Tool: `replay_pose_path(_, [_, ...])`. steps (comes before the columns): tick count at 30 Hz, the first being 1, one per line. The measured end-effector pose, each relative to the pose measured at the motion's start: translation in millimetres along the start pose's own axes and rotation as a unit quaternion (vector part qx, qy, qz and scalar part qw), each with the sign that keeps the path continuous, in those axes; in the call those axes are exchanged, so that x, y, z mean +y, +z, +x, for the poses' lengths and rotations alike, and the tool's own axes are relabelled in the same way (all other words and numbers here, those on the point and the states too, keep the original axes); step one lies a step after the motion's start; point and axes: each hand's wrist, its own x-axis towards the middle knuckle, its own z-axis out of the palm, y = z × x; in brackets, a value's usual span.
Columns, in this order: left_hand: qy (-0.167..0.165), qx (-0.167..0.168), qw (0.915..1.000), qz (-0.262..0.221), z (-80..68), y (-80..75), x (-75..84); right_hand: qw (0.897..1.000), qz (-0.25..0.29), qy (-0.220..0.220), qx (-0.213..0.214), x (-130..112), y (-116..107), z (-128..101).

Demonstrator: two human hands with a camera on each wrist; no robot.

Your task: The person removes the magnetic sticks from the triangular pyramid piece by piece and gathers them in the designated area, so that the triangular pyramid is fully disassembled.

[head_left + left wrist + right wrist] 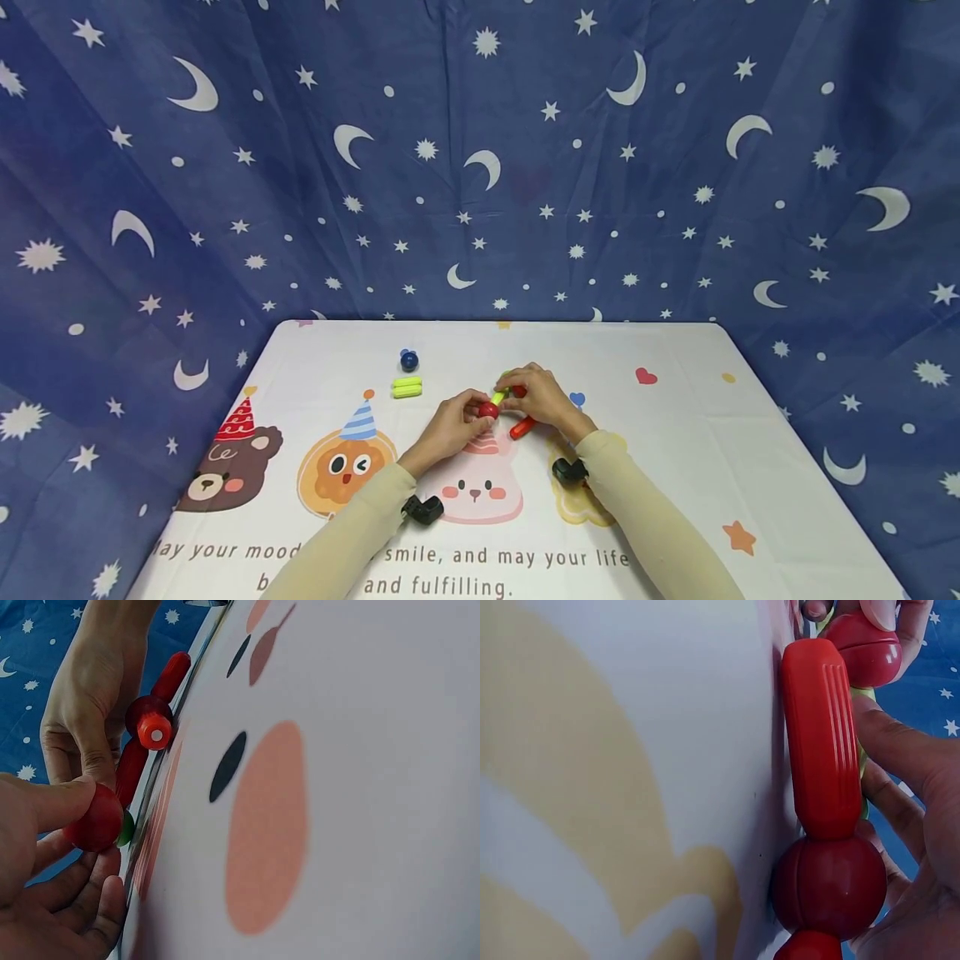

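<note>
My left hand (459,427) pinches a glossy red ball (489,410) between thumb and fingers; in the left wrist view the same ball (96,817) has a green piece (126,829) behind it. Just to the right, my right hand (542,400) grips a yellow-green rod (499,397) whose end meets that ball. Whether the two are joined cannot be told. Beside the right hand, a red rod (821,735) is attached to a dark red ball (829,889), from which a second red rod (810,949) extends. The right fingers partly hide the yellow-green rod.
Left of the hands on the white printed tablecloth (645,517) lie two yellow-green rods (407,387) side by side. A dark blue ball (408,361) sits behind them. A blue curtain (525,167) with moons and stars hangs beyond the table's far edge.
</note>
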Motion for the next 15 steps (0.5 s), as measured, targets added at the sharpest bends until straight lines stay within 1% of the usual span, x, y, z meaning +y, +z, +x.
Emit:
replay_pose_path(4, [-0.001,-0.002,1.0000,0.004,-1.9,-2.0,0.9,1.000,0.001,-0.001,0.003,-1.1,0.5,1.3])
replay_pose_path(6, [-0.004,-0.004,1.0000,0.005,-3.4,-3.1,1.4,1.000,-0.007,-0.006,0.007,-0.8,0.8,1.1])
replay_pose_path(11, [-0.011,-0.020,0.9997,0.005,-6.4,-4.1,1.0,0.999,-0.026,-0.017,0.018,0.4,0.7,-1.2])
replay_pose_path(15, [-0.013,-0.021,0.9996,0.012,-7.2,-3.9,-0.9,0.999,-0.028,-0.026,0.007,-0.5,1.1,-1.7])
